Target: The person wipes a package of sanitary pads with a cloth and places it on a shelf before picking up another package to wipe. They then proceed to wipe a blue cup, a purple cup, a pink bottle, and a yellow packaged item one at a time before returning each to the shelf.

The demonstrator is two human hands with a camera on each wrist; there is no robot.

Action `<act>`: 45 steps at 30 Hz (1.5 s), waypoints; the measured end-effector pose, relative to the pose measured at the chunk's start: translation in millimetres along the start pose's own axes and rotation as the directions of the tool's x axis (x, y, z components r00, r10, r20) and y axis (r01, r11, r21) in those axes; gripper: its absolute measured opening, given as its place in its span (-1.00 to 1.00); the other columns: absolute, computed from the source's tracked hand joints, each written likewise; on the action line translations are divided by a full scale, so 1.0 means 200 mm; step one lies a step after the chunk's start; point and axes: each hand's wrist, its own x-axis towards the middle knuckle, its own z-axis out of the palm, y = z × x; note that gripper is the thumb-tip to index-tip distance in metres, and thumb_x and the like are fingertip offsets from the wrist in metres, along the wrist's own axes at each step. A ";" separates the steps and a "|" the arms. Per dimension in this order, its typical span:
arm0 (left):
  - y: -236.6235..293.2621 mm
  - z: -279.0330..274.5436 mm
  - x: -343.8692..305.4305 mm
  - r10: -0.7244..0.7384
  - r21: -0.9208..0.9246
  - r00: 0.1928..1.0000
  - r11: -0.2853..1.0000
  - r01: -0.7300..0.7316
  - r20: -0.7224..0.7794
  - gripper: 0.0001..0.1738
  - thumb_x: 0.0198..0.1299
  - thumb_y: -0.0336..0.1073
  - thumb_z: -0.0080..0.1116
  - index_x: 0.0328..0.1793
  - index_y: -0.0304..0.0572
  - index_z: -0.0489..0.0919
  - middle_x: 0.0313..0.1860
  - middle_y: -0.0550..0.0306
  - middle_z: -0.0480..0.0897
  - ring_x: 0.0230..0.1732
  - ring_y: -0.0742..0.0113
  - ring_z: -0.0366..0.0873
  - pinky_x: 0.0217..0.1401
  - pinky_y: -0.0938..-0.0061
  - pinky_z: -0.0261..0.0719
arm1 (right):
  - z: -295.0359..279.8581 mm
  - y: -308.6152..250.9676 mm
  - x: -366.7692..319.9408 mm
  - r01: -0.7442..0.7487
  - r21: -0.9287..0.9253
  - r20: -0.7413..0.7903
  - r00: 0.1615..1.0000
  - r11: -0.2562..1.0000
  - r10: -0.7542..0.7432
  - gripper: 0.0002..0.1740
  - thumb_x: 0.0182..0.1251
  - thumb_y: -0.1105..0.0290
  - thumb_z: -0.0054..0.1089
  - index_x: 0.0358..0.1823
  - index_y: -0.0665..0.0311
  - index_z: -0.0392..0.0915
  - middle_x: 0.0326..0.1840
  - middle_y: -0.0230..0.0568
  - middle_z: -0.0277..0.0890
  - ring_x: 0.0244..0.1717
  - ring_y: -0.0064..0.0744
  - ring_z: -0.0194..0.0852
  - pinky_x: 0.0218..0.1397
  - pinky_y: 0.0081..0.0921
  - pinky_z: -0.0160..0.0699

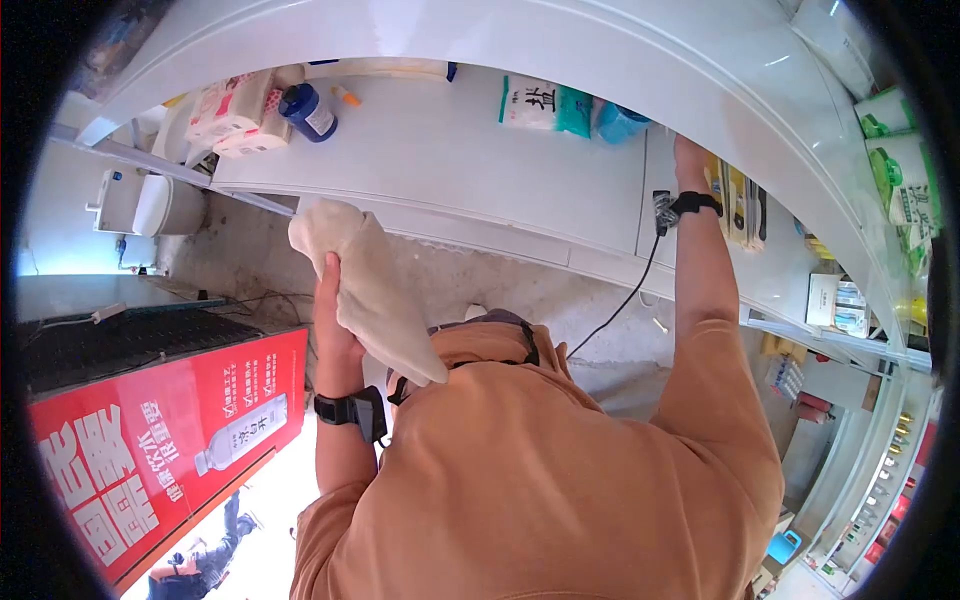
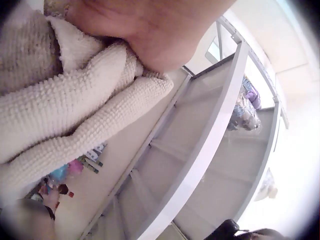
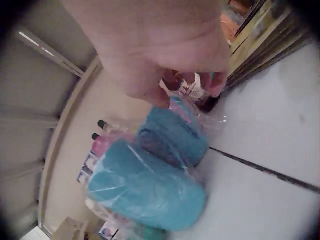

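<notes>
A cream ribbed towel [image 1: 385,290] hangs in folds from my left hand [image 1: 338,315], whose fingers grip it in front of the body. In the left wrist view the towel [image 2: 75,110] fills the upper left, below the palm. My right hand [image 1: 690,165] reaches onto the white shelf, partly hidden by the shelf above. In the right wrist view its fingers curl round a small dark bottle [image 3: 192,90] with a white label, mostly hidden by the hand. Two blue rolls in clear plastic, the front roll [image 3: 145,185] and the rear roll [image 3: 172,135], lie beside it.
On the shelf [image 1: 430,150] stand a green-and-white salt bag [image 1: 545,105], a dark blue bottle [image 1: 308,112] and tissue packs [image 1: 235,110]. Yellow-edged packets [image 1: 740,205] lie right of my wrist. An upper shelf [image 1: 450,35] overhangs. A black cable [image 1: 620,305] trails from my right wrist.
</notes>
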 end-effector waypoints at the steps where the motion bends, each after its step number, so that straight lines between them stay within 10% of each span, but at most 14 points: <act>1: 0.00 0.02 -0.01 0.002 -0.063 1.000 0.998 -0.004 -0.022 -0.38 0.43 0.13 -0.07 0.38 -0.18 0.38 0.18 0.04 0.58 0.13 0.19 0.58 0.17 0.27 0.58 | 0.02 0.03 0.01 0.020 -0.053 0.019 1.000 0.998 -0.019 -0.43 0.27 0.33 0.28 0.25 0.40 0.35 0.25 0.16 0.36 0.26 0.01 0.31 0.31 -0.18 0.30; 12: 0.03 0.04 -0.05 0.031 -0.168 0.999 0.985 -0.032 -0.011 -0.33 0.47 0.17 -0.20 0.42 -0.22 0.30 0.20 0.00 0.54 0.17 0.15 0.55 0.20 0.22 0.56 | 0.02 0.16 -0.02 0.157 -0.633 -0.194 0.916 0.758 -0.352 -0.60 0.27 0.37 0.26 0.08 0.45 0.53 0.12 0.14 0.54 0.18 -0.08 0.47 0.21 -0.22 0.40; 17: -0.02 0.02 -0.03 -0.011 -0.175 1.000 0.985 0.011 0.000 -0.36 0.45 0.16 -0.14 0.41 -0.18 0.35 0.20 0.03 0.57 0.16 0.17 0.56 0.21 0.23 0.56 | -0.33 -0.05 -0.14 -0.199 -0.168 -0.400 0.909 0.965 0.118 -0.65 0.27 0.30 0.29 -0.05 0.44 0.58 0.00 0.06 0.59 0.06 -0.08 0.51 0.11 -0.26 0.46; 23: -0.07 0.09 0.04 -0.119 -0.069 0.987 0.990 0.126 0.104 -0.35 0.44 0.16 -0.12 0.41 -0.20 0.35 0.21 0.02 0.56 0.16 0.19 0.56 0.19 0.26 0.57 | -0.68 -0.25 -0.52 -0.411 0.527 -0.190 0.796 0.744 0.575 -0.77 0.28 0.34 0.27 -0.13 0.28 0.50 0.19 -0.03 0.46 0.23 -0.28 0.35 0.25 -0.35 0.33; 26: -0.10 0.19 0.07 -0.139 0.041 0.978 0.990 0.135 0.156 -0.35 0.44 0.14 -0.08 0.42 -0.20 0.32 0.21 0.00 0.55 0.17 0.20 0.56 0.18 0.28 0.58 | -0.77 -0.72 -0.65 -0.405 0.850 0.181 0.825 0.336 0.535 -0.84 0.39 0.35 0.15 -0.11 0.23 0.44 0.20 -0.11 0.45 0.22 -0.36 0.35 0.31 -0.40 0.26; 30: -0.13 0.44 0.06 -0.173 0.125 0.956 0.981 0.147 0.237 -0.35 0.43 0.11 -0.04 0.43 -0.19 0.29 0.21 0.01 0.54 0.16 0.22 0.55 0.16 0.30 0.58 | -0.78 -1.23 -0.77 -0.338 0.612 0.212 0.941 0.715 0.263 -0.73 0.24 0.25 0.28 -0.23 0.20 0.38 0.34 0.04 0.28 0.35 -0.16 0.23 0.41 -0.21 0.20; 34: -0.20 0.66 0.01 -0.202 0.174 0.926 0.973 0.152 0.319 -0.42 0.43 0.01 0.04 0.42 -0.12 0.27 0.23 0.05 0.51 0.16 0.30 0.53 0.16 0.33 0.56 | -0.76 -1.59 -0.76 0.082 0.673 0.123 0.968 0.735 -0.221 -0.38 -0.04 0.27 0.51 0.04 0.19 0.36 0.43 0.26 0.04 0.39 0.21 0.17 0.42 -0.04 0.21; 41: -0.10 0.73 -0.05 -0.012 0.059 0.930 0.998 -0.011 0.366 -0.44 0.46 -0.04 -0.02 0.44 -0.16 0.24 0.26 0.03 0.49 0.18 0.27 0.52 0.20 0.34 0.53 | -0.74 -1.56 -0.80 -0.014 0.499 0.258 0.957 0.866 -0.133 -0.28 -0.11 0.34 0.51 0.14 0.21 0.36 0.42 0.28 0.05 0.39 0.25 0.16 0.34 0.02 0.27; 45: -0.12 0.73 -0.03 0.011 0.132 0.941 0.989 -0.059 0.337 -0.47 0.46 -0.06 0.00 0.42 -0.16 0.30 0.20 0.06 0.53 0.15 0.31 0.53 0.16 0.38 0.55 | -0.72 -1.64 -0.83 0.271 0.523 -0.008 0.950 0.808 -0.313 -0.40 -0.14 0.28 0.50 0.04 0.03 0.51 0.37 0.20 0.17 0.28 0.30 0.27 0.23 0.10 0.36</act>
